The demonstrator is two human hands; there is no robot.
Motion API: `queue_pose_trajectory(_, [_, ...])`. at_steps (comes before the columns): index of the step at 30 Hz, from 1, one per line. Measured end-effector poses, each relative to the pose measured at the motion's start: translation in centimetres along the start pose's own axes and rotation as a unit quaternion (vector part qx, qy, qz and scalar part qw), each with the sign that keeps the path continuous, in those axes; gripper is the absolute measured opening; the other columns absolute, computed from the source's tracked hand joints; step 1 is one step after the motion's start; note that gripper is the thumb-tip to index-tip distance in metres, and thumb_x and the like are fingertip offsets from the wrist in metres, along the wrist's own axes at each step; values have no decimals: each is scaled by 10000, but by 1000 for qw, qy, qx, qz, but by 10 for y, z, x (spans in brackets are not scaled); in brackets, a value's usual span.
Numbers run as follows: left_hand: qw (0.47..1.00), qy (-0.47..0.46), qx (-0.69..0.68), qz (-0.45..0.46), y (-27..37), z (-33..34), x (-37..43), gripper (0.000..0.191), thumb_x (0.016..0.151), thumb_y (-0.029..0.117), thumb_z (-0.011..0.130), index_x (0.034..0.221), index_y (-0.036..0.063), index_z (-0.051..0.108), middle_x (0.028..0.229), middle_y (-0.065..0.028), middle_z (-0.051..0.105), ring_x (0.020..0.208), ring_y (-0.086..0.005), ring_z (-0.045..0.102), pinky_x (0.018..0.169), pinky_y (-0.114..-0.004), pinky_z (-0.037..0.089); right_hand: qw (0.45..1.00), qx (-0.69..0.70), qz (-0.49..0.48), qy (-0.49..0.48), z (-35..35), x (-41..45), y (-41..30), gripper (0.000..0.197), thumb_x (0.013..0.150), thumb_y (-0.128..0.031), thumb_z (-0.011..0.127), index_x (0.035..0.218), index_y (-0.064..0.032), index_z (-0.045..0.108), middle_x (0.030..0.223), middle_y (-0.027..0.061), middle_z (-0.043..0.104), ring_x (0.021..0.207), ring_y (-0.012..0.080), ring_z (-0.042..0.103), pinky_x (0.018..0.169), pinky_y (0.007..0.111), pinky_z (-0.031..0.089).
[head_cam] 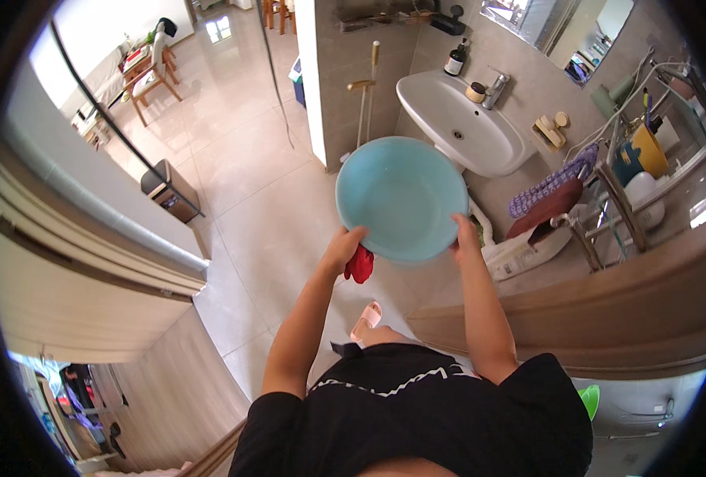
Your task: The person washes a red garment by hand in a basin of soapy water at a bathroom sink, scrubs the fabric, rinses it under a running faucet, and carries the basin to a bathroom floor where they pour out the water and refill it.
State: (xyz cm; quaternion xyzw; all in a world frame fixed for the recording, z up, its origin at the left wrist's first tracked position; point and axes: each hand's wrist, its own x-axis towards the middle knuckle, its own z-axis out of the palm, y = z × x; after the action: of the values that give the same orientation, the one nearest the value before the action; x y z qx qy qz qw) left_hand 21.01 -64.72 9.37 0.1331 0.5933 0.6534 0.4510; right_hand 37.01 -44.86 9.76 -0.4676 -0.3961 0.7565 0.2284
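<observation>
A light-blue plastic basin is held out in front of me, its open top facing up. My left hand grips the basin's near left rim, and a red cloth hangs beneath that hand, against the basin's side. On the near right, my right hand is closed on the rim with its thumb on top. Whether the basin contains water cannot be told. The fingers under the rim are mostly hidden.
Beyond the basin is a white washbasin with a metal faucet. Glass shelves with toiletries and hanging cloths stand at right. A lidded trash bin is on the tiled floor at left. A wooden door frame lies near my right arm.
</observation>
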Motion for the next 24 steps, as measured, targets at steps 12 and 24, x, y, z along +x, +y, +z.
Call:
queue_pose_trajectory(12, [998, -63, 24, -15, 96, 19, 245, 272, 739, 164, 463, 875, -71, 481, 697, -124, 540, 546, -195, 530, 485, -294, 438, 936, -27, -292, 195, 40, 179, -132, 364, 754, -256, 511, 1035, -26, 495, 904, 21, 503, 809, 107, 454, 685, 250, 369])
queue_pose_trajectory(24, [966, -208, 94, -118, 153, 62, 436, 308, 737, 189, 510, 886, -80, 499, 693, -120, 543, 551, -196, 524, 495, -307, 432, 951, 194, -217, 106, 77, 313, -261, 319, 786, -239, 476, 1013, -15, 488, 1006, 105, 528, 922, 185, 497, 801, 306, 412])
